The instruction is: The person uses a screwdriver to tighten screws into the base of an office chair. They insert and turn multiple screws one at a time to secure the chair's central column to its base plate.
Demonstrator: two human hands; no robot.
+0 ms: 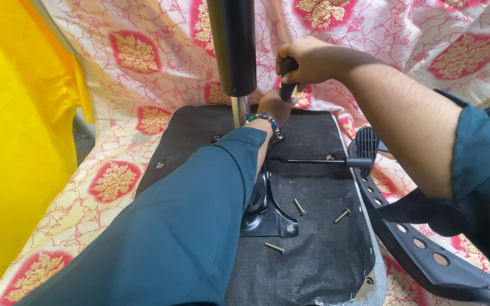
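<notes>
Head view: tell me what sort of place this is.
Probably a home room used as a makeshift repair spot: a red-and-cream floral bedsheet spread under an upturned black office-chair seat, with loose metal screws lying on it.

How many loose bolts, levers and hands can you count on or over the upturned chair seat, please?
Loose bolts: 3
Black lever with paddle handle: 1
Hands: 2, left hand and right hand
Total: 6

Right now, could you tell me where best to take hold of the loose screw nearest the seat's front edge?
Pinch the screw across its shaft, coming straight down from above. It lies flat on the seat underside, clear of the metal mounting plate and the other screws, so both sides of the shaft seem free.
</notes>
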